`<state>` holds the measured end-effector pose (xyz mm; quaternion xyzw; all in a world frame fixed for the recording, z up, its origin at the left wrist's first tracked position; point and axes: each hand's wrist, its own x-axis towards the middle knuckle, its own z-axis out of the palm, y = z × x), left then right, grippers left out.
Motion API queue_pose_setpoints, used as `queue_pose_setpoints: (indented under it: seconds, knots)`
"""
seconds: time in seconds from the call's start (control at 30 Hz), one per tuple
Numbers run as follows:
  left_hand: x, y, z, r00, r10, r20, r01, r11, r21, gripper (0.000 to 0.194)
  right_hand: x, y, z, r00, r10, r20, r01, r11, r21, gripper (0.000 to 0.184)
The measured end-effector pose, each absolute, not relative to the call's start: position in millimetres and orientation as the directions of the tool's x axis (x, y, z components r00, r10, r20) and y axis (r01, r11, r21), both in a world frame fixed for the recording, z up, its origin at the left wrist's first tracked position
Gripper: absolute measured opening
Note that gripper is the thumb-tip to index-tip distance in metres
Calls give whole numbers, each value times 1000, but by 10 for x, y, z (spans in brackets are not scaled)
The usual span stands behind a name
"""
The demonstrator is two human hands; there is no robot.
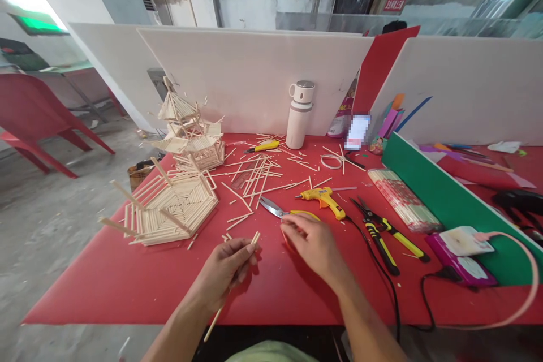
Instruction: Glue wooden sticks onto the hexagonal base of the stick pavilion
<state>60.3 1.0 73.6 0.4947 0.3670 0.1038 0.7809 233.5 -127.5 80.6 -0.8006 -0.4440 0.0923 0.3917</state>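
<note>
My left hand [231,263], near the table's front edge, is closed around thin wooden sticks [255,237]. Two stick ends poke up past the thumb, and one long end slants out below the palm. My right hand [311,240] has its fingers curled at the handles of a pair of scissors [274,209]. The silver blades point up and left, slightly apart; the hand hides much of the yellow and orange handles. To the left lies a many-sided stick base [178,206] with several upright posts. Behind it stands a tiered stick pagoda [186,130].
Loose sticks [258,172] are scattered mid-table. A yellow glue gun [324,198], pliers [382,232] and a bag of sticks [403,201] lie rightward. Further back are a utility knife [265,146], white bottle [299,119] and phone [357,132]. A power strip [462,263] trails cords.
</note>
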Motion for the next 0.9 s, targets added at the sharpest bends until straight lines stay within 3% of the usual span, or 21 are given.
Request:
queue_pose_setpoints:
  seconds: [0.17, 0.23, 0.33, 0.53, 0.67, 0.73, 0.77, 0.83, 0.9]
  knots:
    - [631, -5, 723, 712, 521, -471, 187, 505, 843, 41, 3143, -1972, 707, 802, 564, 198, 580, -656, -483, 48]
    - [673, -31, 732, 721, 505, -474, 188, 515, 836, 41, 3421, -2280, 615, 897, 442, 19, 436, -876, -205, 59]
    - [809, -103, 752, 745, 479, -465, 188, 517, 835, 39, 3649, -2547, 497, 911, 388, -142, 380, -922, -77, 64]
    - [1305, -443, 801, 827, 366, -426, 199, 519, 832, 35, 3610, -2423, 554, 913, 398, -89, 398, -917, -15, 71]
    - [1486, -631, 836, 858, 297, -419, 228, 511, 829, 37, 3545, -2472, 679, 925, 375, -56, 368, -924, -106, 77]
    - [1475, -632, 842, 855, 304, -419, 230, 502, 834, 38, 3498, -2574, 746, 943, 331, 10, 326, -921, -211, 75]
    - [1451, -609, 842, 852, 315, -418, 228, 496, 838, 38, 3462, -2616, 783, 952, 302, 45, 301, -901, -313, 72]
    - [1379, -532, 840, 841, 346, -416, 217, 487, 846, 38, 3350, -2636, 859, 964, 255, 80, 246, -730, -638, 66]
    - [1292, -436, 838, 827, 381, -414, 203, 484, 851, 38, 3172, -2530, 928, 950, 312, 27, 134, -327, -936, 64]
